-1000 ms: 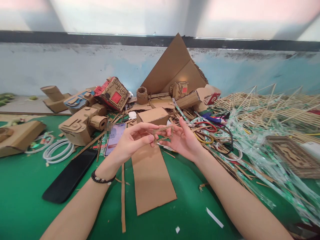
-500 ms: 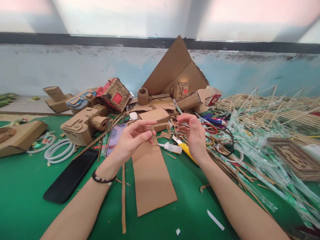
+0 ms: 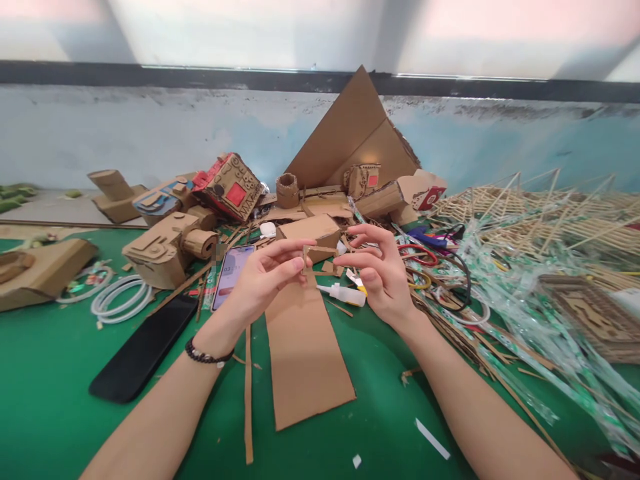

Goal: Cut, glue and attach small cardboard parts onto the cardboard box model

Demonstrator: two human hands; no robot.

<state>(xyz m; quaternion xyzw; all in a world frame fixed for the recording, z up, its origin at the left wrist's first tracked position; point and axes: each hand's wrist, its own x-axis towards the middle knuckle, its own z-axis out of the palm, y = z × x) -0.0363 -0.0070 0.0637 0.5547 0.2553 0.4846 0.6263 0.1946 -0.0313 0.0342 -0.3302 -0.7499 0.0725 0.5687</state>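
My left hand (image 3: 273, 270), with a dark bead bracelet at its wrist, pinches a thin bent cardboard strip (image 3: 324, 251) between thumb and fingers. The strip reaches from my fingertips toward my right hand (image 3: 383, 270). My right hand is open, its fingers spread and curved, just right of the strip. Below both hands a long flat cardboard sheet (image 3: 307, 360) lies on the green table. A small clear glue bottle (image 3: 347, 295) with a narrow nozzle lies between the hands. A yellow-handled cutter (image 3: 363, 291) is mostly hidden behind the bottle and my right hand.
A phone (image 3: 233, 270) and a black slab (image 3: 145, 350) lie at left. Several cardboard models, such as a red-trimmed box (image 3: 231, 190), stand behind. Plastic wrapping (image 3: 515, 287) and a stick framework (image 3: 540, 200) crowd the right. A large cardboard sheet (image 3: 345, 127) leans on the wall.
My right hand has turned and spread its fingers, covering more of the yellow cutter. My left hand stays nearly in place with the cardboard strip.
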